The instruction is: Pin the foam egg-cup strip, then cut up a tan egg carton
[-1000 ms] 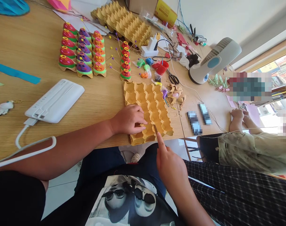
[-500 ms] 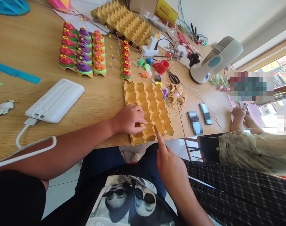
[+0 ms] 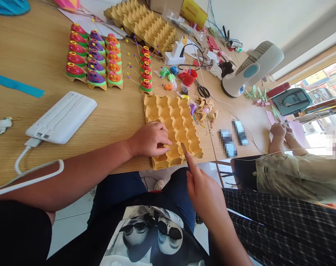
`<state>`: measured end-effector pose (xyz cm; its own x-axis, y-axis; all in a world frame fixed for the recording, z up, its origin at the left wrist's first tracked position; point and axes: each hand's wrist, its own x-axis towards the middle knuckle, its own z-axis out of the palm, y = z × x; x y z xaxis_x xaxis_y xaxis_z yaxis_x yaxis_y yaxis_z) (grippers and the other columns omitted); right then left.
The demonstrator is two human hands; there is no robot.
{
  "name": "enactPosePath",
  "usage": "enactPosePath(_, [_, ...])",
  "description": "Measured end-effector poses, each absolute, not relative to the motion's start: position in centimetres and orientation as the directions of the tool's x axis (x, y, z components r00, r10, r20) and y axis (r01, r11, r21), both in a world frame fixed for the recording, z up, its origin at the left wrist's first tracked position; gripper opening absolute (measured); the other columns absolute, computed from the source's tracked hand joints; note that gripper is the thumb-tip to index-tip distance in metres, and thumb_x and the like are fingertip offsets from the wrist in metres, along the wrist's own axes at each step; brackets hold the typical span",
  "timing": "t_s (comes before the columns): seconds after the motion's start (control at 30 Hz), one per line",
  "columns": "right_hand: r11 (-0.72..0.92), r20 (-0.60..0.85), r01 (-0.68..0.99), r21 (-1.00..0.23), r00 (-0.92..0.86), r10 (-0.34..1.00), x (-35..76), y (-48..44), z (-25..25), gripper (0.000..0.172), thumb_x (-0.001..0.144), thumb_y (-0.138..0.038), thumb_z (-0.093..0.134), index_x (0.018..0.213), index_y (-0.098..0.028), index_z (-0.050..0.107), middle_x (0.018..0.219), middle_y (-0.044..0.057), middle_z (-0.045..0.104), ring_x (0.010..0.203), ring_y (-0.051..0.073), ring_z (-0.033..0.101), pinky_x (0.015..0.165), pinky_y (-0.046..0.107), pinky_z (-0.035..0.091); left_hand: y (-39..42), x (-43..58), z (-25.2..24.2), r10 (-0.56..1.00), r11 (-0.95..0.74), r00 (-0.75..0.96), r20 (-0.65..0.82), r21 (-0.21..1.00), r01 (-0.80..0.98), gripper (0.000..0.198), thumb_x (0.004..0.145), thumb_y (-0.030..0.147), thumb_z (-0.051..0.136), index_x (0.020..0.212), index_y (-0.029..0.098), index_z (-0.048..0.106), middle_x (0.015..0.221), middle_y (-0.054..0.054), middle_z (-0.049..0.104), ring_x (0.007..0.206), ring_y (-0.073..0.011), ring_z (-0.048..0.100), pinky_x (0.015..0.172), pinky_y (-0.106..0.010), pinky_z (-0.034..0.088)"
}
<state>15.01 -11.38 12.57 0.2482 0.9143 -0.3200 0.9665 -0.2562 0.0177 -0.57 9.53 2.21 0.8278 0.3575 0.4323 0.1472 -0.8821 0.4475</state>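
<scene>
While the left hand [image 3: 150, 140] lay, fingers apart, on the left of the egg tray [image 3: 175, 127], the right hand [image 3: 205, 190] clamped a knife [image 3: 184, 149], blade pointing forward-left over the tray.

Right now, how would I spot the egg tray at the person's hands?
Start at the wooden table and find the white power bank. Right of it, at the table's near edge, lies a yellow egg tray with the left hand on it. Unlike the similar tray farther back, it has the tip of a knife, held in the right hand, over it.
</scene>
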Motion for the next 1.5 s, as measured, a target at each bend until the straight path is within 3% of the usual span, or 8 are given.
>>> enactPosePath(0.47, [-0.247, -0.327, 0.967, 0.065, 0.254, 0.910, 14.7, -10.6, 11.9, 0.064, 0.107, -0.023, 0.042, 0.167, -0.030, 0.021, 0.100, 0.003, 0.077, 0.071, 0.017, 0.072, 0.057, 0.026, 0.045, 9.6, -0.5, 2.1, 0.352, -0.885, 0.836, 0.422, 0.440, 0.151, 0.021, 0.089, 0.038, 0.067, 0.099, 0.029, 0.084, 0.087, -0.002, 0.078, 0.103, -0.0251, 0.062, 0.088, -0.040, 0.045])
enactPosePath(0.87, [-0.221, -0.413, 0.951, 0.217, 0.295, 0.862, 13.3, -9.3, 12.7, 0.070, 0.106, -0.024, 0.043, 0.169, -0.027, 0.013, 0.089, 0.003, 0.074, 0.064, 0.015, 0.070, 0.051, 0.024, 0.042, 9.5, -0.6, 2.4, 0.352, -0.884, 0.836, 0.421, 0.444, 0.149, 0.019, 0.088, 0.036, 0.069, 0.098, 0.028, 0.083, 0.086, -0.002, 0.078, 0.104, -0.0249, 0.062, 0.088, -0.040, 0.045])
enactPosePath(1.13, [-0.220, -0.440, 0.947, 0.233, 0.305, 0.845, 13.1, -9.2, 13.0, 0.067, 0.106, -0.022, 0.042, 0.168, -0.026, 0.019, 0.089, 0.003, 0.073, 0.067, 0.017, 0.072, 0.050, 0.026, 0.039, 9.6, -0.6, 2.4, 0.338, -0.891, 0.840, 0.424, 0.431, 0.141, 0.020, 0.089, 0.036, 0.068, 0.099, 0.029, 0.083, 0.087, -0.002, 0.078, 0.104, -0.0255, 0.063, 0.087, -0.040, 0.045])
enactPosePath(1.5, [-0.234, -0.442, 0.956, 0.180, 0.291, 0.849, 13.2, -8.5, 12.5, 0.066, 0.107, -0.021, 0.039, 0.169, -0.025, 0.015, 0.099, 0.006, 0.075, 0.076, 0.017, 0.074, 0.059, 0.024, 0.047, 9.5, -0.6, 2.4, 0.341, -0.889, 0.846, 0.410, 0.434, 0.149, 0.020, 0.090, 0.037, 0.067, 0.094, 0.027, 0.083, 0.084, -0.002, 0.077, 0.104, -0.0253, 0.063, 0.090, -0.040, 0.044])
